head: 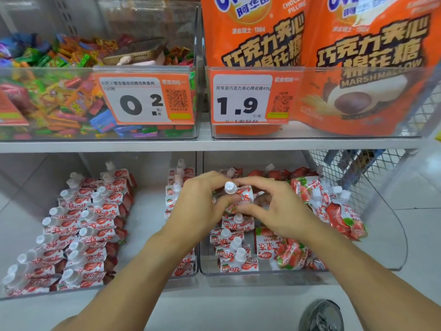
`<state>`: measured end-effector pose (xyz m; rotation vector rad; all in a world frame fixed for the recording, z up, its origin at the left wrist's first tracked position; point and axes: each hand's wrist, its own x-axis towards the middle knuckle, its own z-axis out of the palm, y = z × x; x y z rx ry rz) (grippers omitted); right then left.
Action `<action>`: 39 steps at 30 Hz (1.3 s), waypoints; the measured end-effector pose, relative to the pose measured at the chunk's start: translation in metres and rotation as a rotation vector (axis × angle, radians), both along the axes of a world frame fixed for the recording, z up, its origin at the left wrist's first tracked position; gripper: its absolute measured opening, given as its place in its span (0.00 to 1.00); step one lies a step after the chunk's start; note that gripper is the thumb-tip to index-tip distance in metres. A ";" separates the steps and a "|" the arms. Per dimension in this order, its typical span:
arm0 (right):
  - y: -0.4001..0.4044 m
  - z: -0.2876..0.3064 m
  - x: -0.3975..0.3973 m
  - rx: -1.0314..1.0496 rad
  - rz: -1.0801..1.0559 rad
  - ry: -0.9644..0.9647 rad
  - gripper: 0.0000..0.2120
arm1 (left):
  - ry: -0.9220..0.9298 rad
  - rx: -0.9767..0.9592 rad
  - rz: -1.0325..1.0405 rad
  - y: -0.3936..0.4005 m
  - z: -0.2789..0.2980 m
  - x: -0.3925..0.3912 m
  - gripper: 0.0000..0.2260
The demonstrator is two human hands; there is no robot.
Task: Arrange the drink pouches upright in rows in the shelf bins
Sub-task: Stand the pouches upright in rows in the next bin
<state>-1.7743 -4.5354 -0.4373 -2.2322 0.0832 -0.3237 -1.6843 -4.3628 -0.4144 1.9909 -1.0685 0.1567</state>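
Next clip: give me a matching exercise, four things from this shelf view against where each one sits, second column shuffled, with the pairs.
Things:
1. mixed candy
2. orange marshmallow bags
3. pouch with a white cap
4. neat pouch rows

Places:
A. lower left bin
B. upper right bin
C. held between the left hand and the right hand, over the lower right bin
D. upper left bin

Pairs: 1-D, 2-B, 3-C, 4-A

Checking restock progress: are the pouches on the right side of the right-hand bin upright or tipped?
Tipped. The loose pouches lie jumbled at mixed angles, unlike the upright row along the bin's left side.
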 end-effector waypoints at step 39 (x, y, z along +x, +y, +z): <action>-0.001 0.014 0.032 0.456 0.120 0.087 0.28 | -0.009 -0.026 0.042 0.063 0.024 -0.002 0.09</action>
